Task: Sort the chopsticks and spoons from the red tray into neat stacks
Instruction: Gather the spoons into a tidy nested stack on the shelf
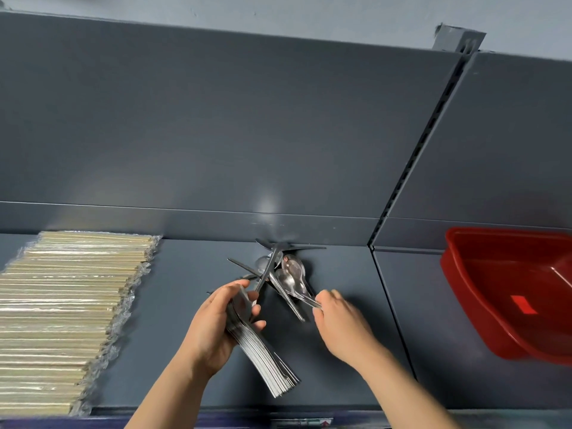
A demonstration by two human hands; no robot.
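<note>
1. While the left hand [213,323] curls round a tight stack of flat, silver-grey metal spoons [266,363], their thin handles fanning out below the palm, the right hand [340,326] pinches the slim handle of one shiny steel spoon [305,297] between thumb and fingertips.
2. The pinched spoon's bowl lies against a loose heap of polished metal spoons [288,270], crisscrossed near the back of the shelf just beyond both hands, rounded bowls glinting and handles pointing several ways.
3. At far left, pale wooden chopsticks in crinkled clear plastic sleeves [62,311] lie side by side in a broad, even, layered stack, the film ends forming a ragged edge.
4. At far right, a glossy red plastic tray with rounded corners [507,292] sits on the neighbouring bay, well apart from the spoons and partly cut off by the frame.
5. Everything rests on a matte dark-grey metal shelf [173,351]. A matching grey back panel [216,134] rises behind it, a slotted metal upright [411,162] divides the two bays, and a pale painted wall [309,13] shows above.
6. Bare grey surface runs between the chopstick stack and the left hand, and between the right hand and the tray; the shelf's front lip lies under the forearms.
</note>
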